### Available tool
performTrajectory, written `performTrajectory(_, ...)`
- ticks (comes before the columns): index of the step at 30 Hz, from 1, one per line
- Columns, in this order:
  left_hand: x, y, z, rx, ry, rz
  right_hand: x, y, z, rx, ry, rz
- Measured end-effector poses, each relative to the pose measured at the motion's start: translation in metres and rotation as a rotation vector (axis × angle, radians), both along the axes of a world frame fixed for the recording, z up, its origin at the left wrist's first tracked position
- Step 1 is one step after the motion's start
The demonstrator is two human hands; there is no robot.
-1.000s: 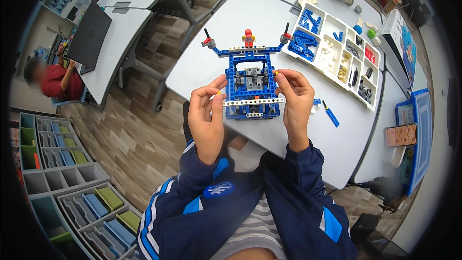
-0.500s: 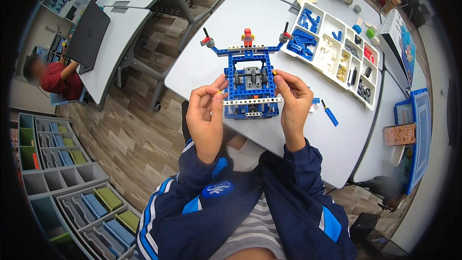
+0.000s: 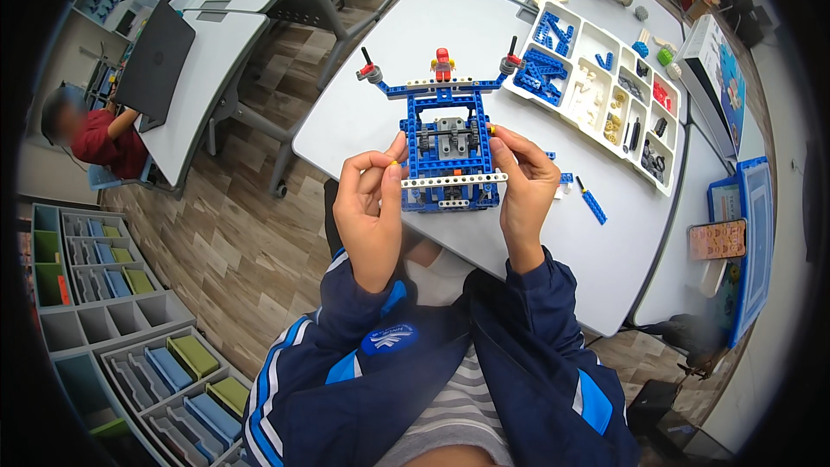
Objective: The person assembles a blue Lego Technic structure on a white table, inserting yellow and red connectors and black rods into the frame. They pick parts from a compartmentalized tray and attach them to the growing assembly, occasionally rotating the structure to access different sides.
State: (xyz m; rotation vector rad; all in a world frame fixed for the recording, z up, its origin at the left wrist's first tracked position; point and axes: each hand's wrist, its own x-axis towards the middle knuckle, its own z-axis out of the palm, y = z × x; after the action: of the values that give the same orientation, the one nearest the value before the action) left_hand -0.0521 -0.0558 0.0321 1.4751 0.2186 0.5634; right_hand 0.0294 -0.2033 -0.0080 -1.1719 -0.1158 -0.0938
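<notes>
Room: a classroom with a wood-plank floor, several grey tables and grey shelf units of sorted bins at the lower left.
Table: the grey table [image 3: 372, 112] in front of the person carries the work; its near edge runs just below the hands.
Head view, model: a blue brick model [image 3: 448, 143] stands upright on the table, between the two hands. It has a square blue frame with a grey gear block in the middle, a white beam across its front, and a crossbar on top.
Top of model: a small red figure [image 3: 443, 63] sits at the middle of the crossbar, with a black-tipped peg at each end.
Left hand: the left hand [image 3: 370, 207] is closed in a pinch, thumb and fingertips meeting at the left end of the white beam, touching the model's left side.
Right hand: the right hand [image 3: 524, 186] grips the model's right side, fingers curled round the frame's edge.
Parts tray: a white tray with compartments [image 3: 605, 91] lies to the right of the model, near but apart, holding blue, yellow, black and red pieces.
Loose pieces: a blue bar [image 3: 593, 206] lies on the table just right of the right hand.
Laptop: a dark laptop [image 3: 156, 60] stands on the next table to the left.
Other person: someone in a red top [image 3: 108, 143] sits at far left, well apart.
</notes>
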Motion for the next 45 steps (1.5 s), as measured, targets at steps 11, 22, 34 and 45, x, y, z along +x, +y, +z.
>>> performTrajectory(11,0.001,0.003,-0.003,0.045,-0.024,-0.015,0.009,-0.008,0.005,-0.054,-0.019,0.069)
performTrajectory(22,0.001,-0.001,-0.005,0.002,-0.033,-0.005,0.015,-0.008,-0.005,0.076,0.123,0.205)
performTrajectory(34,0.000,0.004,-0.006,0.013,-0.040,-0.019,0.011,-0.004,-0.005,-0.025,0.061,0.139)
performTrajectory(45,0.009,0.029,0.004,-0.104,0.032,-0.074,0.011,-0.004,-0.005,-0.051,0.042,0.116)
